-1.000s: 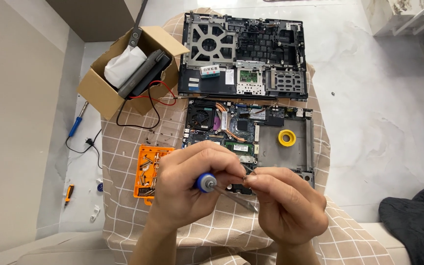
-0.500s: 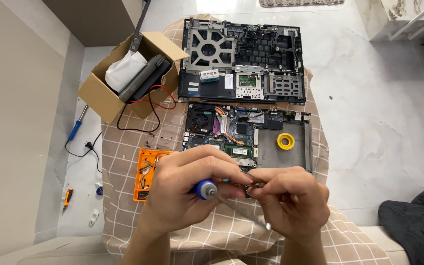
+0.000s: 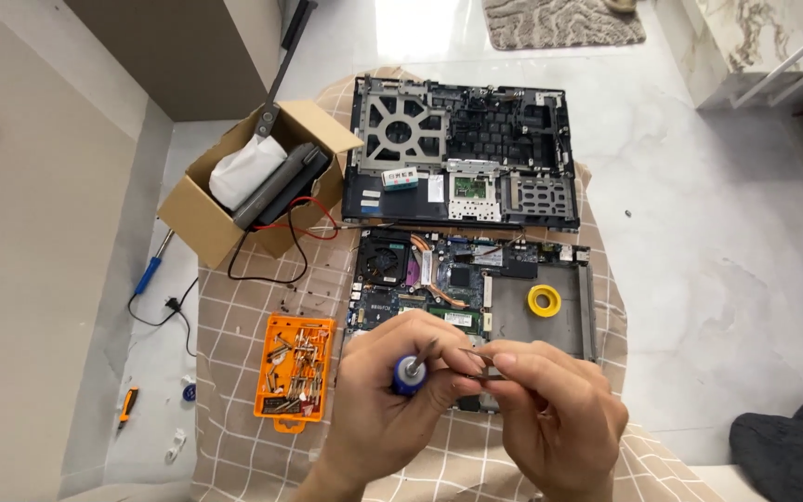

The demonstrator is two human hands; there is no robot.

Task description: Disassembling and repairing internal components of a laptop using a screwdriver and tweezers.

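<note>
My left hand [image 3: 378, 409] grips a screwdriver with a blue handle [image 3: 408, 375], its metal shaft pointing up and to the right. My right hand [image 3: 555, 418] pinches a thin metal piece [image 3: 478, 358] at the screwdriver's tip; what it is exactly I cannot tell. Both hands hover over the front edge of an opened laptop base [image 3: 476, 288] with its circuit board, fan and copper pipe exposed. A yellow tape roll [image 3: 544, 300] lies in the base's empty bay. An orange bit case [image 3: 296, 367] sits just left of my left hand.
A laptop cover panel [image 3: 462, 153] lies behind the base on a checked cloth [image 3: 243, 316]. A cardboard box [image 3: 253, 181] with a white cloth, grey battery and red and black wires stands at the left. Small tools [image 3: 151, 270] lie on the floor. A dark garment [image 3: 796, 446] is at lower right.
The hands have lifted slightly and the screwdriver has turned from lying sideways to pointing upward. My right fingers now pinch a thin piece at its tip.
</note>
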